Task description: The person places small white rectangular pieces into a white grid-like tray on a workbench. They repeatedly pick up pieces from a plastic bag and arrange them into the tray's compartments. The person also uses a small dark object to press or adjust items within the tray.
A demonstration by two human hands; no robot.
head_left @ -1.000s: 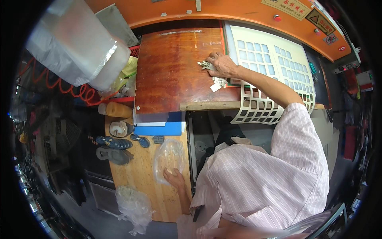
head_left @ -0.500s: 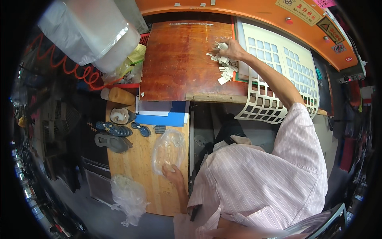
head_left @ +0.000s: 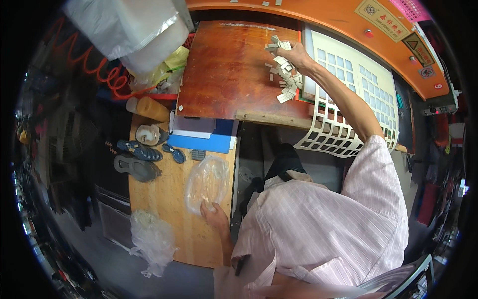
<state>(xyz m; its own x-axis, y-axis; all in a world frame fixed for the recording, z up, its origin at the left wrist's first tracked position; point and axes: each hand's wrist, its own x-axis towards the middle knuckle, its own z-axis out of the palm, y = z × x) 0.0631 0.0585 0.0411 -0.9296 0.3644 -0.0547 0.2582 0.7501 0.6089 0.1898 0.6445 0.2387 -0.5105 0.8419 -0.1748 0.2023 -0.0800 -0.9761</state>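
Note:
My left hand [head_left: 214, 215] is closed on the lower edge of a clear plastic bag [head_left: 208, 182], over the light wooden table. Farther off, my right hand [head_left: 298, 55] reaches to the right part of a reddish-brown board. Its fingers are curled round several small off-white rectangular pieces [head_left: 277, 46]. More such pieces [head_left: 287, 79] lie loose in a heap beside and below that hand. A white sheet with a grid of cut-out windows [head_left: 343, 74] passes beneath my right forearm and droops over the board's near edge.
An orange machine [head_left: 318, 14] spans the back. On the wooden table [head_left: 199, 244] are shoe soles [head_left: 139, 150], a blue folder [head_left: 199, 143], an orange-brown bottle [head_left: 152, 109] and a crumpled plastic bag [head_left: 152, 239]. A coiled red hose [head_left: 107, 74] hangs at left.
The view has shifted slightly. My right hand has moved a little to the right, and more pieces show bunched at its fingers. My left hand keeps its hold on the plastic bag.

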